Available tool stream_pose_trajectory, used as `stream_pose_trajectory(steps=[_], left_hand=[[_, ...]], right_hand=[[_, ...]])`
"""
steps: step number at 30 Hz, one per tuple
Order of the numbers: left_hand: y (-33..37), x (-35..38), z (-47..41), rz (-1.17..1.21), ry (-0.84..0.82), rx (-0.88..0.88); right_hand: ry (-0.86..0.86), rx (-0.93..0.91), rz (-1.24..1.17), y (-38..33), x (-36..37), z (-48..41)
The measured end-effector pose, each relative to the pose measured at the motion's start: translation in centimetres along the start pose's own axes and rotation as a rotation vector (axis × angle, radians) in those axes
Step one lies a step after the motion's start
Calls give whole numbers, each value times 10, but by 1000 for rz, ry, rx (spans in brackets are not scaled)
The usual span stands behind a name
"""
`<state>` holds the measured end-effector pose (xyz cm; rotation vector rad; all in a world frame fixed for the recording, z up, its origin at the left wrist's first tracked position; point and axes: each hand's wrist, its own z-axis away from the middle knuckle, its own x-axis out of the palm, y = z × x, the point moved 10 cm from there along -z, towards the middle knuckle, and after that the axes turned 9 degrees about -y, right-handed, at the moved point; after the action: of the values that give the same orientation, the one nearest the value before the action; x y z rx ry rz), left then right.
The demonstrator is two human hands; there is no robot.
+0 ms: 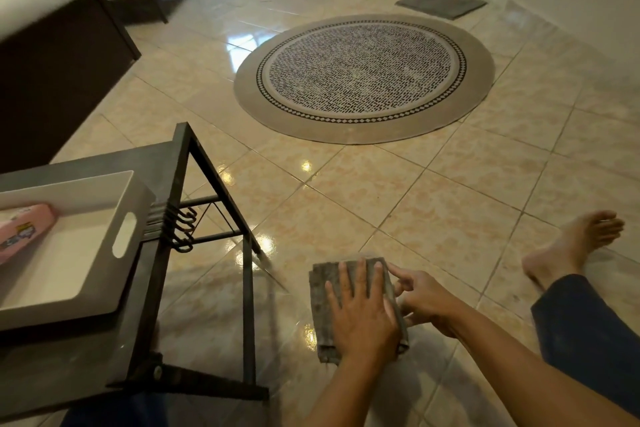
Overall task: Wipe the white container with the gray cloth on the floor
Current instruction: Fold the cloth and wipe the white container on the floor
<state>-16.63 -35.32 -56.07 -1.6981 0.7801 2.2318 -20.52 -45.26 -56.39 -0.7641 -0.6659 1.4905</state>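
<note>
The gray cloth (323, 291) lies folded on the tiled floor in front of me. My left hand (362, 317) rests flat on top of it, palm down, fingers spread. My right hand (424, 300) is at the cloth's right edge, index finger on the top right corner and the other fingers curled around the edge. The white container (135, 204), a shallow rectangular tray with a handle slot, sits on a low dark table (86, 159) at the left. A pink item (24, 229) lies inside it.
The table's black metal legs and hooks (247, 288) stand just left of the cloth. A round patterned rug (363, 78) lies ahead, with a gray mat (441, 3) beyond it. My bare foot (571, 246) and leg stretch out at the right. A dark sofa (52, 73) is at the far left.
</note>
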Motion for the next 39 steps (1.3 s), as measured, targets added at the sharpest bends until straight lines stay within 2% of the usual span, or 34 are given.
stream_pose_trajectory(steps=[3,8,14,18,20,23,25,28,30,33,37,39], left_hand=[[-3,-8,-10,5,-12,30],[-25,-12,-3,33,93,-45],[-24,-12,12,-5,37,-69],[-15,-19,23,32,75,-57],[-7,-17,12,-7,66,7],[-1,-17,-1,-9,-47,115],[-15,-15,0,70,-117,70],[-20,-22,7,115,-136,1],[-3,-14,10,86,-177,61],[0,-17,1,36,-149,140],[-37,-13,5,53,-128,-65],[-20,-9,17,11,-147,-20]], right_hand=[[26,-1,-2,0,-2,1],[36,4,1,-4,0,5],[66,36,18,-5,0,5],[60,53,16,-7,-1,15],[59,43,28,-10,-3,17],[82,33,91,-11,-4,14],[90,29,111,-9,1,10],[73,33,89,-7,4,6],[69,31,105,-10,4,5],[64,37,105,-10,6,4],[69,41,69,-10,8,5],[61,56,68,-9,8,5]])
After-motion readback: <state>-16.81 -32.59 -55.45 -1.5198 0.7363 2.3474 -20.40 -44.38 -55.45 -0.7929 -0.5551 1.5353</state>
